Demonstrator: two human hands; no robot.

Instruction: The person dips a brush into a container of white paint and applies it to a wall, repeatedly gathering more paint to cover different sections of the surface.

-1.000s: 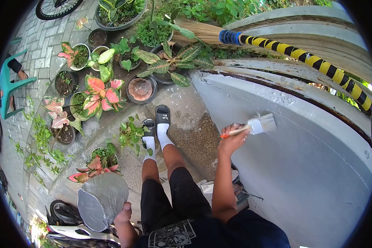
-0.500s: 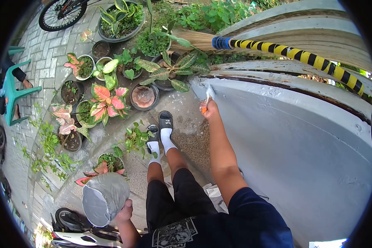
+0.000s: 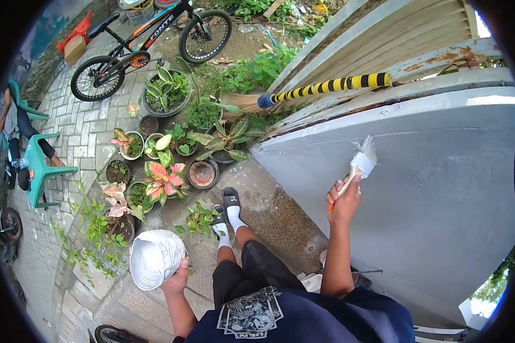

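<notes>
Grey paint covers the wall [image 3: 435, 188] on my right. My right grip [image 3: 344, 201] is pressed together around the handle of the paintbrush [image 3: 361, 162], holding it raised with the bristles up and tilted toward the wall. Whether the bristles touch the surface I cannot tell. The handle is pinched low, near its end, probably so that the wet white bristles stay clear of my fingers. My left grip [image 3: 178, 273] is closed on the lower edge of the paint tub [image 3: 154, 258]. I hold the tub low at my left side, well apart from the wall, likely to keep it within reach of the brush and away from the coated surface. My feet [image 3: 228, 212], in white socks and black sandals, stand on the gravelled strip at the foot of the wall. A broom [image 3: 320, 87] with a yellow-and-black handle lies along the fence above the wall. Potted plants [image 3: 165, 178] crowd the paving ahead, with a bicycle [image 3: 149, 48] beyond them. At the far left another person [image 3: 14, 123] sits by a green chair [image 3: 40, 171].
</notes>
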